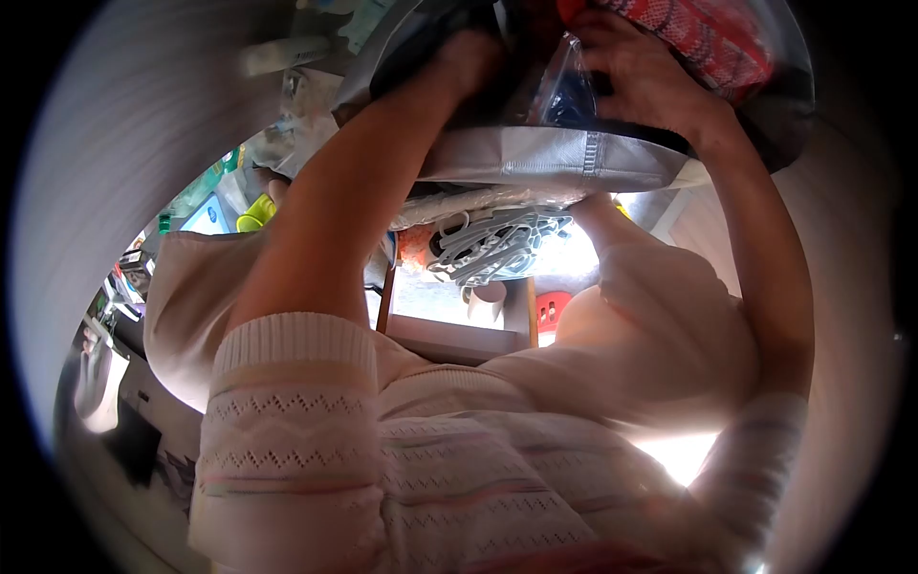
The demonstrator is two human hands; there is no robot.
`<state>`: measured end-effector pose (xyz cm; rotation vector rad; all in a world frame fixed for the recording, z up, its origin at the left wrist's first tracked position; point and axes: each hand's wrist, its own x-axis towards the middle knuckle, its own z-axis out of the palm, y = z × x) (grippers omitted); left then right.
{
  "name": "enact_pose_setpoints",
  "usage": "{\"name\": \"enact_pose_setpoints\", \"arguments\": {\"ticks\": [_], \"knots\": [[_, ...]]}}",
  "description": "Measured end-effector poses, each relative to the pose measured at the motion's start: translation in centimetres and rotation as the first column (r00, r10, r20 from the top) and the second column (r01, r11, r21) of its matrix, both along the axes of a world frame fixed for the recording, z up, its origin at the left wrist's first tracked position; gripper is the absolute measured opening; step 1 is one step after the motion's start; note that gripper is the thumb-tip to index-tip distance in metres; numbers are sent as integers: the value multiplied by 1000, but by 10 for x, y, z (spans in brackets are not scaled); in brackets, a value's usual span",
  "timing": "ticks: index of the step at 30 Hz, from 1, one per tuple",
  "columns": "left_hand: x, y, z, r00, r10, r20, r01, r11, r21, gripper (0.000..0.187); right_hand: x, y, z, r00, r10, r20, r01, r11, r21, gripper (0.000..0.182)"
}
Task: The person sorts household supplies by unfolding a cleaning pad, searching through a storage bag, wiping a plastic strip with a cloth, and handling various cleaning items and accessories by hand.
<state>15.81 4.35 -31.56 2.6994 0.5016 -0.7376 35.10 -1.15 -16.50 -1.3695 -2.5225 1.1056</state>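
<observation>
left hand (469, 65) in a silver bag (516, 156), right hand (658, 88) curled by a clear packet (566, 91), can't tell if either's fingers grip

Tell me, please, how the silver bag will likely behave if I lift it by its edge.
The silver bag will probably sag or fold, since its edge looks creased and soft. Its shiny surface suggests it may be somewhat slippery.

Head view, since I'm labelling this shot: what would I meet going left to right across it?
Blue-and-white item → yellow item → left hand → clear plastic pouch → right hand. The red patterned item overlaps the right hand's span, so I leave it out.
</observation>
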Motion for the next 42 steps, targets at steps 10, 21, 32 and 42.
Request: {"name": "enact_pose_setpoints", "arguments": {"ticks": [10, 21, 32, 42], "knots": [[-36, -8, 39, 698, 559, 448, -580, 808, -104, 15, -1, -16, -19, 977, -125, 175, 110, 989, 95, 46], [-58, 11, 54, 684, 700, 204, -660, 713, -235, 32, 5, -4, -11, 999, 3, 45, -4, 1000, 25, 33], [-61, 11, 47, 367, 905, -214, -748, 151, -646, 33, 3, -5, -9, 999, -18, 39, 18, 1000, 10, 35], [-51, -29, 11, 507, 806, -305, -862, 471, -186, 38, 1, -1, -10, 999, 25, 45, -27, 999, 37, 34]]}}
